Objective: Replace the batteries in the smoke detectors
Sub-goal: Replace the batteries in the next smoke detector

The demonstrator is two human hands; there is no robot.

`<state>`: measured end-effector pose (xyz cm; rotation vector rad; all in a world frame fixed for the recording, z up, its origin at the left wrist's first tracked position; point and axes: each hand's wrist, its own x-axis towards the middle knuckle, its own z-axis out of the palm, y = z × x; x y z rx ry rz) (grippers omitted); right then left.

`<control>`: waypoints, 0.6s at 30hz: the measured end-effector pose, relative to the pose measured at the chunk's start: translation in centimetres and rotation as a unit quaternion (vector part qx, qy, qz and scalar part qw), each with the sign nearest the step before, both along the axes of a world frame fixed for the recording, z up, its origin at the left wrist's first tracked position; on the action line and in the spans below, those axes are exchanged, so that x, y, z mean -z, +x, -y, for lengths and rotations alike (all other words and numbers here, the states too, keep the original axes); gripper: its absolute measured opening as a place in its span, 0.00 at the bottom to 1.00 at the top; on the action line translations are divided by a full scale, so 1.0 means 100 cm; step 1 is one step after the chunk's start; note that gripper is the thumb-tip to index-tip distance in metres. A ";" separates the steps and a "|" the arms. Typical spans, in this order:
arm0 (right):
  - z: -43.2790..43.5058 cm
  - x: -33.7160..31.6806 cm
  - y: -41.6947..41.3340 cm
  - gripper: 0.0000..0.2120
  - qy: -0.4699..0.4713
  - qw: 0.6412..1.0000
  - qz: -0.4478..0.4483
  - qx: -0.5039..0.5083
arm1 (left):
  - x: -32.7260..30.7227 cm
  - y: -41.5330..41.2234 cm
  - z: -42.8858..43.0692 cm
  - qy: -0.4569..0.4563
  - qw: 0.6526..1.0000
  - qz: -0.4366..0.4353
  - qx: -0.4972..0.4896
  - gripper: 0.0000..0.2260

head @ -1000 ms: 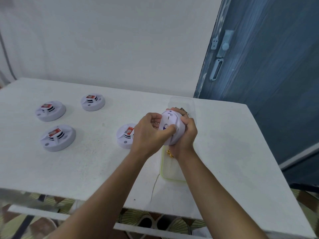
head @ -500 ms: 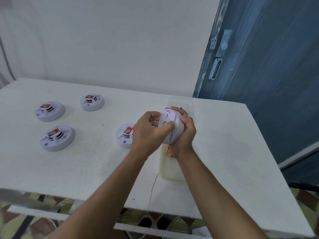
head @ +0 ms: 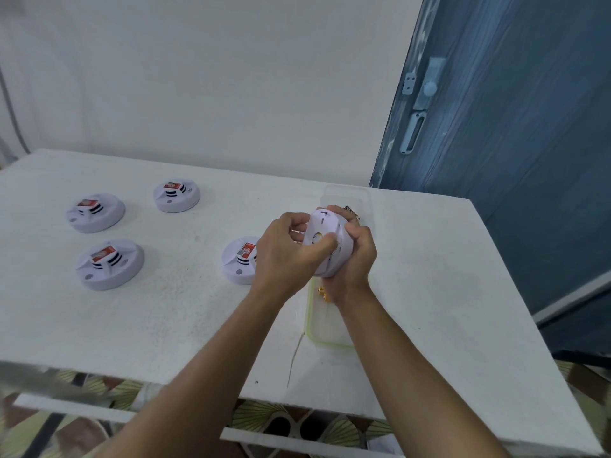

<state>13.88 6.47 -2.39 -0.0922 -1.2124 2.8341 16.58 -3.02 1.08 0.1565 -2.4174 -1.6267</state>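
I hold a white round smoke detector [head: 325,226] on edge above the white table [head: 429,292], its flat back plate turned toward me. My right hand [head: 355,259] cups its body from the right and below. My left hand [head: 287,256] grips the back plate from the left, thumb across its face. Several more white detectors with red-labelled tops lie on the table: one [head: 239,259] just left of my left hand, one [head: 110,264] at near left, one [head: 94,211] at far left, one [head: 177,195] behind.
A clear plastic tray [head: 327,328] with a yellow-green rim lies under my hands, holding small gold-coloured pieces [head: 321,292]. A blue door [head: 512,143] with a latch stands at the right. The table's front edge runs close to me, patterned floor below.
Both hands keep their hold on the detector. The back plate appears slightly turned under my left hand; little else moved.
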 end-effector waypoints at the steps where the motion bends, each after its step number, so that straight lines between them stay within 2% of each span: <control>1: 0.000 0.001 0.000 0.23 0.001 1.000 0.001 0.001 | 0.000 0.000 0.001 -0.001 1.000 0.002 0.004 0.24; 6: -0.001 -0.001 0.001 0.25 0.001 1.000 0.015 0.001 | -0.002 -0.001 0.002 -0.017 0.998 0.000 0.055 0.24; 11: 0.000 -0.001 0.000 0.21 0.013 1.000 0.004 0.019 | 0.001 -0.007 0.007 0.007 1.000 0.029 0.008 0.23; 15: -0.001 -0.004 0.001 0.20 0.011 1.000 0.000 0.013 | -0.001 -0.006 0.008 0.006 0.999 0.031 0.012 0.25; 18: 0.000 -0.006 0.001 0.19 0.015 1.000 -0.007 0.010 | -0.004 -0.006 0.007 0.008 1.000 0.028 -0.003 0.21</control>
